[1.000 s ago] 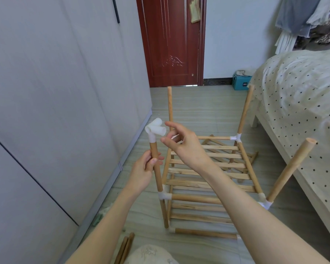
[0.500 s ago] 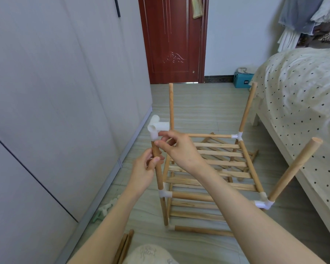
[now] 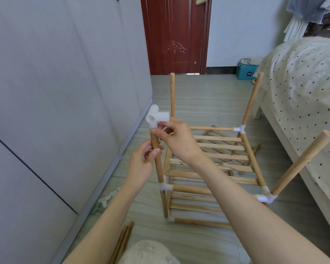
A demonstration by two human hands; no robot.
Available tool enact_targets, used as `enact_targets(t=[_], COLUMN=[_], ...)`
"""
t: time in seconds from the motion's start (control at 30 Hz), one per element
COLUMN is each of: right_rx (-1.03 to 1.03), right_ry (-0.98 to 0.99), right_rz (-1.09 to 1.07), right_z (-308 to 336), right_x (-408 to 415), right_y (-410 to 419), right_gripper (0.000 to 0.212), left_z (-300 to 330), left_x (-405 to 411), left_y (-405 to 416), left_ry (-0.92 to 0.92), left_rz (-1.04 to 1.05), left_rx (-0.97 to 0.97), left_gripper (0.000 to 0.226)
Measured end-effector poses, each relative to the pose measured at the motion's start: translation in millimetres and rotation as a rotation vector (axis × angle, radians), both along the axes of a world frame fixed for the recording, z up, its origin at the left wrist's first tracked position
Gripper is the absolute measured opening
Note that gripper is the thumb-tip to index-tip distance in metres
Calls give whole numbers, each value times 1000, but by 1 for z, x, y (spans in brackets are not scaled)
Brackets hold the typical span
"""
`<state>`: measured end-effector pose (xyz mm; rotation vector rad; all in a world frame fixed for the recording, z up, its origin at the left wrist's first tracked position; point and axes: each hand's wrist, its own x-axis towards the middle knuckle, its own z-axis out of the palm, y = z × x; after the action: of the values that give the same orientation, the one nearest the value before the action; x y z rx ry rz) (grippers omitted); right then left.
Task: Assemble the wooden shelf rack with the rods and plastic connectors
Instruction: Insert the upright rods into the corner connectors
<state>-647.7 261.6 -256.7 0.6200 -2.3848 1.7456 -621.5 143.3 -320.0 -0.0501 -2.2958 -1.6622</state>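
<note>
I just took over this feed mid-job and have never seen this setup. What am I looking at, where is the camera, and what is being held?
There is no machine here: a person works with bare hands. The single picture comes from a camera worn on the person's head, looking forward and down. The left hand grips an upright wooden rod, which stands in the half-built shelf rack on the floor. The right hand pinches the white plastic connector sitting on that rod's top end. Three other upright rods have bare tops. Loose rods and a few spare connectors lie on the floor nearby. A bed stands on the right and a red door is ahead.
</note>
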Motion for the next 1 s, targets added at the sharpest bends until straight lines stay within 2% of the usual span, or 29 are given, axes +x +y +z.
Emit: enact_targets(t=[0.1, 0.3, 0.5, 0.63, 0.83, 0.93, 1.0], right_rx=[-31, -13, 28, -47, -483, -727, -876], right_ry=[-16, -63, -41, -67, 34, -80, -219], right_rz=[0, 28, 29, 3, -2, -4, -27], right_z=[0, -9, -10, -1, 46, 52, 46], right_x=[-3, -3, 1, 6, 15, 10, 4], right_y=[0, -1, 0, -1, -4, 7, 14], right_gripper=[5, 2, 7, 16, 16, 10, 18], left_z=[4, -4, -26, -21, 34, 47, 38], left_x=[-3, 0, 5, 3, -13, -17, -11], left_y=[-1, -3, -5, -3, 5, 3, 0], left_ry=[0, -19, -153, -142, 141, 218, 214], left_rz=[-1, -24, -84, -67, -58, -92, -92], left_rx=[18, 50, -27, -86, -72, -239, -342], left_gripper=[27, 25, 20, 19, 33, 34, 27])
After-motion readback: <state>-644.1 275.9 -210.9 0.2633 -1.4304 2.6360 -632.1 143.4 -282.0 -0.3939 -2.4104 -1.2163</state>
